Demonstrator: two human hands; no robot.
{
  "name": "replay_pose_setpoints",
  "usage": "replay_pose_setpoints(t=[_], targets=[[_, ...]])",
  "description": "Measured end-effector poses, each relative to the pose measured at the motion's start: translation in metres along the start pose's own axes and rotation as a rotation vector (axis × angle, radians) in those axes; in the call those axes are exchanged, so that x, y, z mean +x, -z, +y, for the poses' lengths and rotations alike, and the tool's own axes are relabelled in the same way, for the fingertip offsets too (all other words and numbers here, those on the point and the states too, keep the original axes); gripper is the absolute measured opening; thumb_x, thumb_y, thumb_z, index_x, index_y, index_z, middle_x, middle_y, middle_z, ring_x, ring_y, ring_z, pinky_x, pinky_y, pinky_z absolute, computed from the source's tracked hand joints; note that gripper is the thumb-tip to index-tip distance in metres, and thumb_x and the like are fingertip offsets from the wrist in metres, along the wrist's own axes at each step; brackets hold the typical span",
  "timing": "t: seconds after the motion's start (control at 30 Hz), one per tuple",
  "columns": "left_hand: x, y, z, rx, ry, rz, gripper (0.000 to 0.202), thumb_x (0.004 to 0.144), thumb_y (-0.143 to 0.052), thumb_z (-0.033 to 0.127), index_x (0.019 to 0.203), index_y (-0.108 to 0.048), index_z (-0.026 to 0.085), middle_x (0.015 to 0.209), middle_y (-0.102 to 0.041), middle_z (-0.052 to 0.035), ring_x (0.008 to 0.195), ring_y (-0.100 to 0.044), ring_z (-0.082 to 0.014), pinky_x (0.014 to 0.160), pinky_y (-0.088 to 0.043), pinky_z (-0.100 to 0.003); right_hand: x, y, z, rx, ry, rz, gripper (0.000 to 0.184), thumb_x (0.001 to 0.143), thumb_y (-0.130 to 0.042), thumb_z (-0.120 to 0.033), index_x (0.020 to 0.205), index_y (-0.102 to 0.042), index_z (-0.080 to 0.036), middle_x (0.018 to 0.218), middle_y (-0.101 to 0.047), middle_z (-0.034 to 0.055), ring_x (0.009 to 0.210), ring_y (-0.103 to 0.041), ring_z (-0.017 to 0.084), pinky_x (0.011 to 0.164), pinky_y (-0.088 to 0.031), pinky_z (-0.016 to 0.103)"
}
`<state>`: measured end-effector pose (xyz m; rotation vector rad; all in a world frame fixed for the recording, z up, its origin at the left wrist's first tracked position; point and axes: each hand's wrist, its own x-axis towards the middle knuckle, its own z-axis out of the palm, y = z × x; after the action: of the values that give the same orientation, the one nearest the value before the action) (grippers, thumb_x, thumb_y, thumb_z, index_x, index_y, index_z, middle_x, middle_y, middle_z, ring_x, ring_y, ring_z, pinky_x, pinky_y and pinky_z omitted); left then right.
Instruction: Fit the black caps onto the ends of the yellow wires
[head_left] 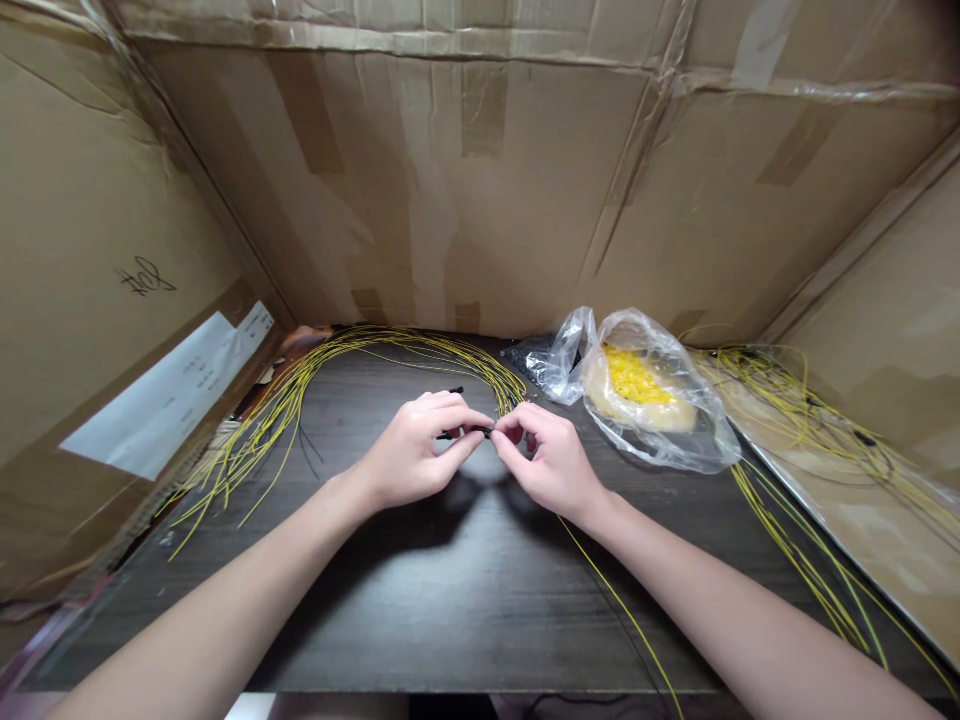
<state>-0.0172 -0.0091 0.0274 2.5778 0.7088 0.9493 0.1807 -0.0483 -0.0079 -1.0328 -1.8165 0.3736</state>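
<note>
Both my hands are raised together above the middle of the dark wood-grain table [390,610]. My left hand [416,450] and my right hand [544,460] pinch a small black part [465,433] between their fingertips, and its middle is partly hidden by my fingers. A thin yellow wire [619,610] runs from beneath my right hand toward the table's front edge. A fan of thin yellow wires [289,405] curves around behind my hands on the left, and its far ends reach close to my fingers.
A clear plastic bag [637,395] of small yellow pieces lies to the right of my hands. Another tangle of yellow wires [810,430] rests on a flat cardboard sheet at right. Cardboard walls [412,180] enclose the table's back and sides.
</note>
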Motion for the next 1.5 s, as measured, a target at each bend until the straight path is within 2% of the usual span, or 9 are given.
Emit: replay_pose_setpoints(t=[0.23, 0.43, 0.6, 0.7, 0.77, 0.93, 1.2, 1.37, 1.5], targets=[[0.003, 0.008, 0.002, -0.457, 0.262, -0.038, 0.021, 0.088, -0.062, 0.024, 0.104, -0.077, 0.020, 0.084, -0.069, -0.0059, 0.078, -0.062, -0.0186, 0.070, -0.047, -0.030, 0.003, -0.002, 0.003, 0.314, -0.272, -0.079, 0.017, 0.088, -0.060, -0.032, 0.084, -0.066, -0.017, 0.076, -0.064, 0.0023, 0.066, -0.054, 0.013, 0.062, -0.043, 0.026], [0.002, -0.004, -0.008, -0.661, 0.340, -0.002, 0.023, 0.081, -0.074, 0.030, 0.099, -0.077, 0.016, 0.080, -0.067, -0.0064, 0.071, -0.059, -0.0160, 0.062, -0.046, -0.027, 0.003, -0.006, 0.007, 0.639, -0.434, -0.207, 0.021, 0.085, -0.066, -0.038, 0.084, -0.066, -0.016, 0.071, -0.062, 0.0006, 0.062, -0.053, 0.011, 0.056, -0.040, 0.023], [0.002, -0.015, -0.006, -0.807, 0.438, 0.052, 0.024, 0.079, -0.076, 0.031, 0.098, -0.077, 0.017, 0.089, -0.070, -0.0079, 0.077, -0.066, -0.0190, 0.073, -0.053, -0.033, 0.002, -0.009, 0.007, 0.760, -0.516, -0.217, 0.023, 0.082, -0.068, -0.038, 0.077, -0.063, -0.016, 0.070, -0.061, 0.0002, 0.059, -0.052, 0.009, 0.052, -0.038, 0.022], [0.000, -0.022, -0.006, -0.946, 0.528, 0.056, 0.030, 0.078, -0.077, 0.031, 0.104, -0.074, 0.016, 0.083, -0.073, -0.0079, 0.074, -0.069, -0.0211, 0.077, -0.054, -0.037, 0.001, -0.010, 0.007, 0.839, -0.567, -0.221, 0.023, 0.080, -0.069, -0.038, 0.079, -0.064, -0.015, 0.070, -0.062, 0.0008, 0.061, -0.054, 0.010, 0.051, -0.037, 0.021], [-0.001, -0.027, -0.008, -1.024, 0.559, 0.070, 0.030, 0.077, -0.078, 0.032, 0.102, -0.073, 0.016, 0.078, -0.073, -0.0065, 0.070, -0.068, -0.0201, 0.074, -0.054, -0.036, 0.001, -0.011, 0.007, 0.867, -0.590, -0.233, 0.023, 0.080, -0.070, -0.037, 0.081, -0.064, -0.015, 0.071, -0.062, 0.0011, 0.061, -0.055, 0.010, 0.051, -0.037, 0.021], [0.000, -0.033, -0.013, -1.077, 0.657, 0.178, 0.024, 0.068, -0.085, 0.026, 0.086, -0.076, 0.014, 0.081, -0.071, -0.0053, 0.067, -0.063, -0.0139, 0.067, -0.050, -0.028, 0.001, -0.011, 0.008, 0.854, -0.608, -0.235, 0.022, 0.081, -0.069, -0.037, 0.081, -0.062, -0.016, 0.069, -0.061, -0.0002, 0.060, -0.054, 0.009, 0.052, -0.037, 0.021], [0.003, -0.027, -0.020, -1.188, 0.772, 0.303, 0.028, 0.067, -0.087, 0.020, 0.091, -0.075, 0.011, 0.078, -0.070, -0.0050, 0.068, -0.063, -0.0105, 0.068, -0.049, -0.025, 0.001, -0.012, 0.005, 0.720, -0.571, -0.278, 0.019, 0.082, -0.066, -0.032, 0.075, -0.057, -0.016, 0.064, -0.059, -0.0020, 0.055, -0.051, 0.009, 0.051, -0.037, 0.021], [0.003, -0.024, -0.027, -1.229, 0.811, 0.416, 0.031, 0.064, -0.088, 0.014, 0.090, -0.072, 0.009, 0.077, -0.072, -0.0067, 0.071, -0.067, -0.0121, 0.073, -0.052, -0.025, -0.001, -0.013, 0.003, 0.498, -0.415, -0.302, 0.013, 0.083, -0.061, -0.022, 0.073, -0.057, -0.016, 0.064, -0.057, -0.0027, 0.058, -0.049, 0.009, 0.057, -0.039, 0.022], [0.002, -0.024, -0.033, -1.249, 0.803, 0.452, 0.031, 0.062, -0.089, 0.014, 0.086, -0.070, 0.009, 0.077, -0.072, -0.0070, 0.070, -0.068, -0.0128, 0.072, -0.054, -0.024, -0.003, -0.013, 0.001, 0.367, -0.325, -0.331, 0.011, 0.082, -0.059, -0.018, 0.072, -0.057, -0.016, 0.065, -0.055, -0.0034, 0.059, -0.047, 0.008, 0.057, -0.037, 0.022]])
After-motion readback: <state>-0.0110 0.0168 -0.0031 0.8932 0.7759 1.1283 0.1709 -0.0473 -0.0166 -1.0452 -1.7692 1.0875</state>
